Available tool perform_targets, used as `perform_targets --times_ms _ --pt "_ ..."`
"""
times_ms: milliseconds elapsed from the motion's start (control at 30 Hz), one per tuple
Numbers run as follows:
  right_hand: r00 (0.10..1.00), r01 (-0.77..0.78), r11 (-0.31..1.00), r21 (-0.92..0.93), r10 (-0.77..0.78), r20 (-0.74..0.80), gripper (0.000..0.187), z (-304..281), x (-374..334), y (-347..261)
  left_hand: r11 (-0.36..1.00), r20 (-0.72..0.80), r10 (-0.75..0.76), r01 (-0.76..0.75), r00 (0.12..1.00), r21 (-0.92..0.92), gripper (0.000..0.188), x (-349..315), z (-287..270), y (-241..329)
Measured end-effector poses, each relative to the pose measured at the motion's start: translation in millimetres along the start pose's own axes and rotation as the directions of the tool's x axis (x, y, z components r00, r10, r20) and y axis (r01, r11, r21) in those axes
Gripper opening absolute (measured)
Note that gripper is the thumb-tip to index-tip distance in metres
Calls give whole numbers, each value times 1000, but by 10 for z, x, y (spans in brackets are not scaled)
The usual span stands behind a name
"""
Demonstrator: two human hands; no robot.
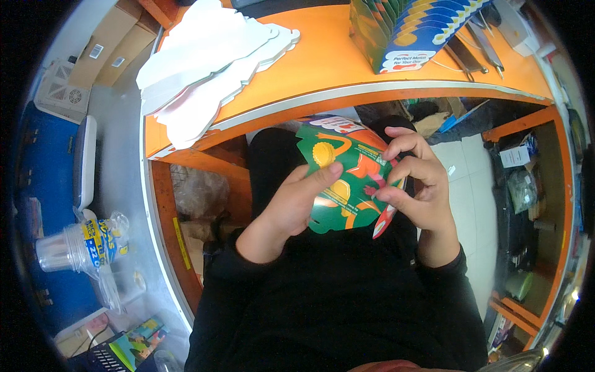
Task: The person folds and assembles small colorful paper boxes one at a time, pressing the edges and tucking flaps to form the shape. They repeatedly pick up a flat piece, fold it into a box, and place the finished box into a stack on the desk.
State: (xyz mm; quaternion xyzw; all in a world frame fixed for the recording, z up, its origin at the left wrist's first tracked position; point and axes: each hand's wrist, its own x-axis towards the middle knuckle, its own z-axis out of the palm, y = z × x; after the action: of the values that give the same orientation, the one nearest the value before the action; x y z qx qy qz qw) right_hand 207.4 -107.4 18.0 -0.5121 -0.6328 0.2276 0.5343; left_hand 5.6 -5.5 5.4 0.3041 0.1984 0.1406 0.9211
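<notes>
A printed card carton (330, 204), mainly green with yellow and orange pictures, is held above my lap below the table's front edge. My left hand (286, 201) is closed on its left side, the thumb lying on the printed face and the other fingers hidden behind. At the right edge my right hand (424, 180) pinches the carton, thumb and fingers bent round a folded red and white edge. On the orange table, a pile of flat white card blanks (204, 62) lies at the left. Nested formed cartons (403, 40) in green and blue stand at the right.
Metal tools (483, 46) lie on the orange tabletop (310, 59) at the far right. Stacked clear plastic cups (65, 248) in a wrapper lie on the grey surface at the left. Under the table are wooden supports and a clear plastic bag (201, 192).
</notes>
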Motion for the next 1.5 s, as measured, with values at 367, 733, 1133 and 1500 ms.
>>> perform_targets --times_ms 367,733,1133,1500 --pt "992 -53 998 46 58 -113 20 41 -75 4 992 -9 68 -67 998 111 53 19 65 3" --pt "903 -418 900 122 426 -53 85 235 -225 293 868 238 77 -183 968 462 69 3 -13 16" --pt "965 -147 988 -38 152 212 71 183 -184 224 689 406 -448 18 797 724 51 52 -214 -10" --pt "960 -274 948 161 279 -4 29 178 -339 117 981 514 -151 65 844 183 82 11 -253 -76"
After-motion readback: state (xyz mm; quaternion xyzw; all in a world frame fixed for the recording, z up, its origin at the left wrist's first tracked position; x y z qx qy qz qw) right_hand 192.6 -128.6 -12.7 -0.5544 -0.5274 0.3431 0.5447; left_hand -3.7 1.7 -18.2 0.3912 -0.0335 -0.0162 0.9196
